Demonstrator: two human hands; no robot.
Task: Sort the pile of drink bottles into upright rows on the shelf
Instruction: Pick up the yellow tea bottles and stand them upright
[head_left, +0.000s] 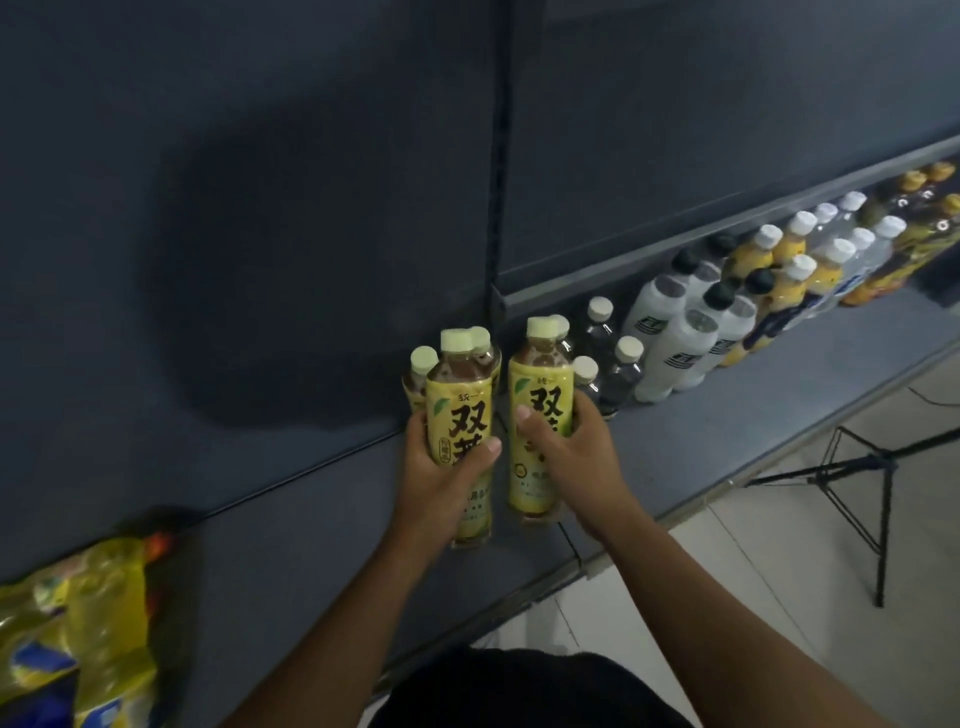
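Two yellow-labelled tea bottles stand upright on the dark shelf (311, 519). My left hand (441, 478) is wrapped around the left tea bottle (460, 410). My right hand (571, 452) grips the right tea bottle (540, 395). More tea bottles of the same kind (423, 364) stand right behind them against the back panel. To the right run upright rows of clear bottles (618, 364), white bottles (675, 338) and yellow bottles (789, 260). A blurred pile of yellow bottles (88, 613) lies at the shelf's left end.
The dark back panel (260, 208) rises behind the shelf, with a slotted upright post (501, 156). The shelf's front edge (727, 478) runs diagonally. A black tripod stand (872, 467) is on the tiled floor at the right.
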